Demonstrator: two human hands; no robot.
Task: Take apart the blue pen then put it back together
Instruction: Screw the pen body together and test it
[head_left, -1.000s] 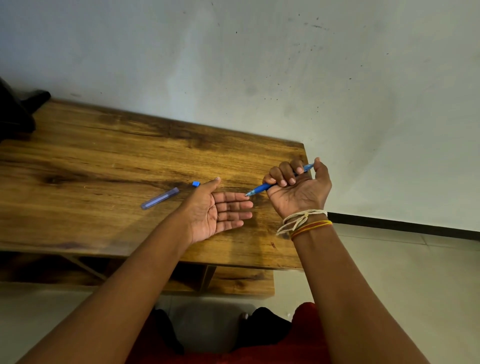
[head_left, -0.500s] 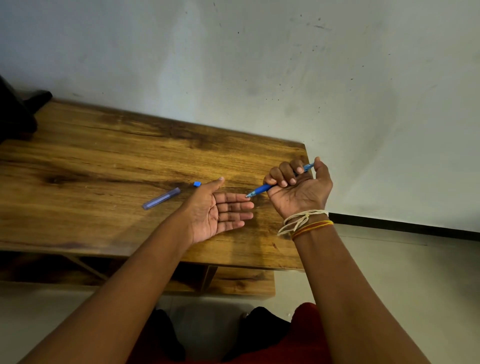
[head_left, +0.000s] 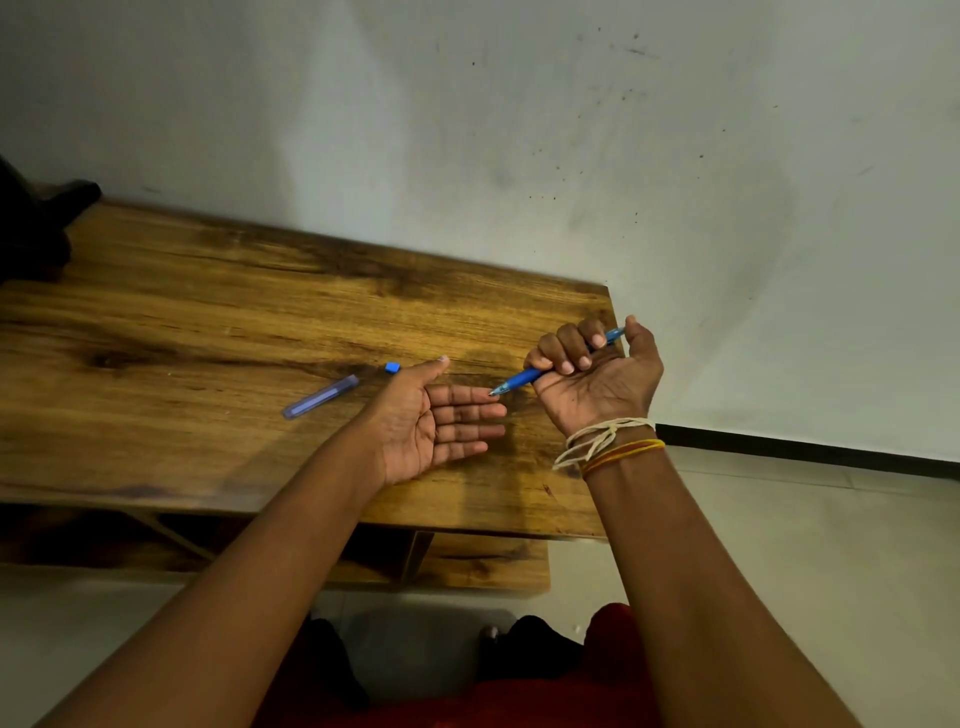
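Wooden table (head_left: 208, 312) of warm brown, dark-streaked grain, set against a pale, speckled plaster wall (head_left: 571, 130); a lower wooden shelf (head_left: 483, 564) shows beneath the table's near edge, and a light tiled floor (head_left: 805, 519) with a dark skirting strip lies to the table's right. A dark object (head_left: 31, 223), too shadowed to identify, sits at the table's far left corner.

Blue plastic pen body (head_left: 524, 378): slim, glossy, with a pointed metal-looking tip; it slants above the table's right end, tip toward the left hand. The right hand (head_left: 597, 374), palm up, has all four fingers curled round the pen's middle with the thumb against its rear end. Pale cord and orange-yellow thread bands (head_left: 608, 444) circle that wrist.

The left hand (head_left: 431, 415) is held palm up over the table, fingers straight and together, thumb raised apart; the pen's tip meets or nearly meets the index fingertip, contact unclear.

On the table, left of the left hand: a translucent bluish-violet pen tube (head_left: 320, 396) lying flat, and a small blue cap-like piece (head_left: 392, 368) just beside the thumb.
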